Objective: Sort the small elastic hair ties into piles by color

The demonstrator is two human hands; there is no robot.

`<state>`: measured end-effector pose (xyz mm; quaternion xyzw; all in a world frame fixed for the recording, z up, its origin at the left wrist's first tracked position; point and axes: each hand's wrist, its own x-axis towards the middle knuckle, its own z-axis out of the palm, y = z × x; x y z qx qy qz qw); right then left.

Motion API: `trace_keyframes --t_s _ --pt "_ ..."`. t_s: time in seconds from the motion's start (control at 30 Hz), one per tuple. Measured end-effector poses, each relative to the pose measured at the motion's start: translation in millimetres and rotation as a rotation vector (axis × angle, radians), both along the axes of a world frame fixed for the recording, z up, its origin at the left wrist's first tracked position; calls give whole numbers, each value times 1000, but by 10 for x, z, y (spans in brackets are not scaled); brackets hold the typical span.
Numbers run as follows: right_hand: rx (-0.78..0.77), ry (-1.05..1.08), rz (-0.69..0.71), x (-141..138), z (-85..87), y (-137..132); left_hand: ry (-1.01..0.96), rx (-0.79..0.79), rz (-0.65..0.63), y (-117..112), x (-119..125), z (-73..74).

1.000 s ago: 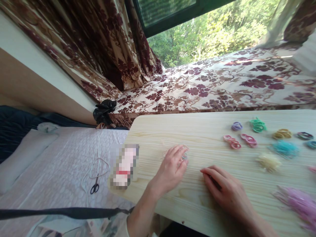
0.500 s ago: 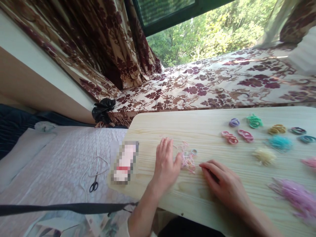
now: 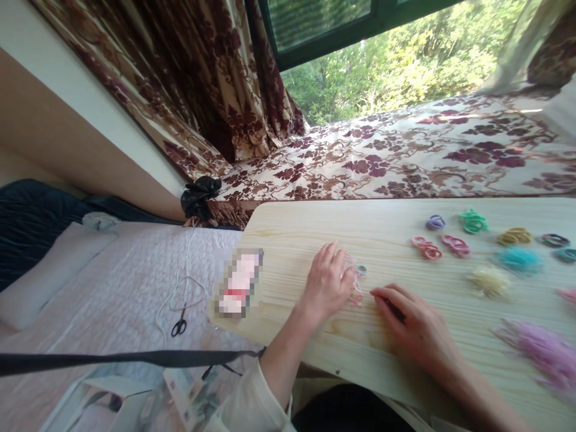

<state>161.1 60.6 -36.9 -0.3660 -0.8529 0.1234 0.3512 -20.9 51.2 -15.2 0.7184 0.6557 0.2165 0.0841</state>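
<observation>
Small tangle of pink elastic bands point(image 3: 356, 285), on the wooden table point(image 3: 288, 234) near its front edge. Left hand point(image 3: 328, 282) flat, fingers loose, touching the tangle, gripping nothing; right hand point(image 3: 416, 333) flat, unclenched, forefinger just beside it. Sorted coloured band piles point(image 3: 517, 261) toward the right edge.

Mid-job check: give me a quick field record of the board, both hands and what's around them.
left hand: flat on the board, fingers against the loose ties
right hand: palm down, fingertips beside those ties
right side: small piles by colour, among them green pile, blue pile, cream pile
right edge: pink strands
bed: scissors
</observation>
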Motion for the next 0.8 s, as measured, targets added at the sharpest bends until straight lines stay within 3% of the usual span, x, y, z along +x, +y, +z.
trace_keyframes --t_s 0.13,0.3,0.4,0.53,0.63,0.8 --pt "-1 8 -3 12 -14 1 30 -34 -90 10 -13 66" --pt "-23 29 6 25 -3 -2 49 -20 -90 -303 -65 131" --pt "-64 35 8 24 21 -15 70 8 -167 -426 -110 87" --pt "-93 36 7 25 40 -35 91 71 -38 -406 -159 38" --pt "-115 42 4 21 44 -39 83 121 43 -350 -137 88" --pt "-133 100 18 13 65 -38 27 108 -78 -277 33 195"
